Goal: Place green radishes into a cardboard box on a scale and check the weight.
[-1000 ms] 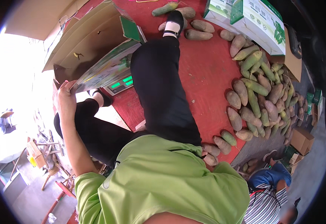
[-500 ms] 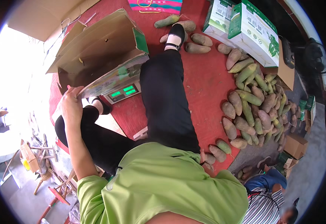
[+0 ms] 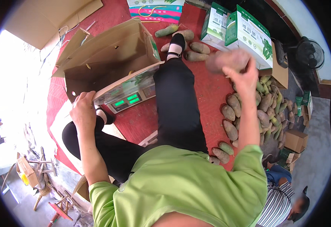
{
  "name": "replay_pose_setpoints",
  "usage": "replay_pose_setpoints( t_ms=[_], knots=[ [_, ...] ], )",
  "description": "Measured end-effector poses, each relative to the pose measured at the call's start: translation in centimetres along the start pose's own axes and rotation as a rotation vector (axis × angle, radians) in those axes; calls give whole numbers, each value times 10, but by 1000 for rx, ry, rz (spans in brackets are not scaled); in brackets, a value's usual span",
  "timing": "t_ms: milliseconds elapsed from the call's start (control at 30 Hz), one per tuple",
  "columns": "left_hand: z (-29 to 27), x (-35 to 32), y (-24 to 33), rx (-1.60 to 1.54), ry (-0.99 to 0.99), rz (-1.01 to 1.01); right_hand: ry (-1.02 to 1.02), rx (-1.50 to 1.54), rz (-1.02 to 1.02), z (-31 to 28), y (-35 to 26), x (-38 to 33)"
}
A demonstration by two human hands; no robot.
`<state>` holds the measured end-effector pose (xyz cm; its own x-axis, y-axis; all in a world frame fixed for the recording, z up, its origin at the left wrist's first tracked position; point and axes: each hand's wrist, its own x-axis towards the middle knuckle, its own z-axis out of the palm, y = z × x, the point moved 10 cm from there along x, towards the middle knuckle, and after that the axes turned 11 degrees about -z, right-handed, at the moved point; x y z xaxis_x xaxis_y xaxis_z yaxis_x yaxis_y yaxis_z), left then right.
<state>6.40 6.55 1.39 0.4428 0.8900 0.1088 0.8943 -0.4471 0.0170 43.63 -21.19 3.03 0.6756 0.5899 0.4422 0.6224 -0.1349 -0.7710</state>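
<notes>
My left hand (image 3: pixel 83 110) is closed on the near left corner of an open cardboard box (image 3: pixel 108 53). The box stands on a digital scale (image 3: pixel 129 101) with green lit displays, and its flaps are folded outward. Raised over the red floor covering, my right hand (image 3: pixel 245 81) grips a thick, reddish-brown radish (image 3: pixel 226 61), blurred by motion. Behind that hand lies a large heap of green and brownish radishes (image 3: pixel 266 113). Several more radishes (image 3: pixel 199 47) rest by my right foot. Shadow hides much of the box's inside.
White and green cartons (image 3: pixel 249 36) stand at the far right, beside a black fan (image 3: pixel 308 54). A pink and blue gift bag (image 3: pixel 156 13) is at the top. Another person (image 3: pixel 277 200) in a striped top is at the lower right. Stools and wooden pieces (image 3: pixel 61 206) clutter the lower left.
My right hand has come into sight and lifted a radish, carrying it up over the floor toward the far side. My left hand stays at the box corner.
</notes>
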Motion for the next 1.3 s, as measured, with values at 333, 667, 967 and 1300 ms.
replay_pose_setpoints(
  t_ms=[333, 667, 967, 1300],
  knots=[
    [3, 0, -5, -8, -12, 56, -666, 283, -638, 258, -205, 73],
    [7, -10, -3, -30, -23, 111, -1791, -508, -833, 475, -90, -71],
    [7, -12, -13, -52, -72, 55, -1899, -701, -593, 511, -26, -105],
    [7, -1, 0, -70, -25, 79, -967, 376, -623, 379, -204, 48]
  ],
)
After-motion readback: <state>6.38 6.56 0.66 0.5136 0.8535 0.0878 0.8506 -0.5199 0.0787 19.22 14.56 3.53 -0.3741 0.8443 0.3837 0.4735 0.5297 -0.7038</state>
